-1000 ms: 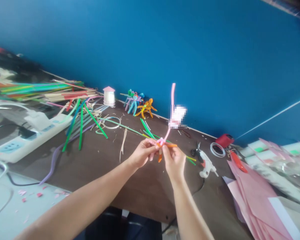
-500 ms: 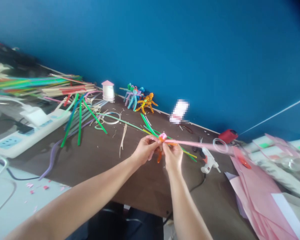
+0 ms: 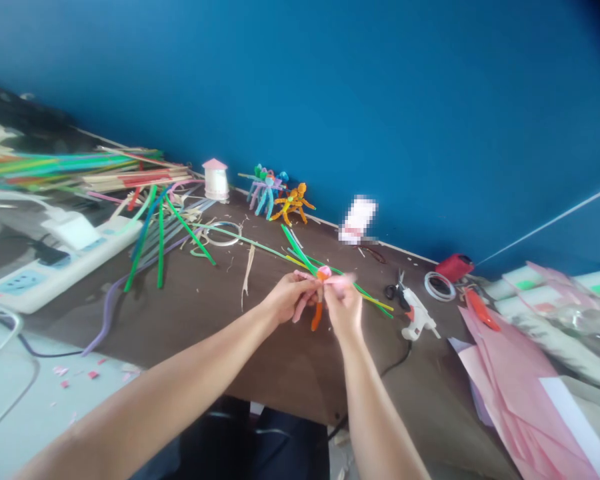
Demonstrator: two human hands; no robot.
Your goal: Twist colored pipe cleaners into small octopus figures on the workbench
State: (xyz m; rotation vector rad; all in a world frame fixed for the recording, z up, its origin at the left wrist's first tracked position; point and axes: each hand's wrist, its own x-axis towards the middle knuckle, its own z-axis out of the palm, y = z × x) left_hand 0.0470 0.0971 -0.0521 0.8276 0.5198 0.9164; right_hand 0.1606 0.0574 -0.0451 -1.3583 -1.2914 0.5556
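Over the brown table (image 3: 195, 313) my left hand (image 3: 286, 299) and my right hand (image 3: 343, 308) meet, both pinched on a small pink and orange pipe-cleaner figure (image 3: 322, 285). An orange leg of it hangs down between the hands. The pink strand is blurred above my right hand's fingers. Green pipe cleaners (image 3: 300, 253) lie on the table just beyond the hands.
Finished pipe-cleaner figures (image 3: 277, 199) and a small white spool (image 3: 216, 180) stand by the blue wall. Loose sticks and pipe cleaners (image 3: 150, 233) and a power strip (image 3: 50, 263) lie left. A glue gun (image 3: 416, 319), scissors, tape rings and pink paper sheets (image 3: 510, 387) lie right.
The long pink strand stood upright, then swung out to the right, and now is drawn in close around the figure at my fingers. Both hands stay together.
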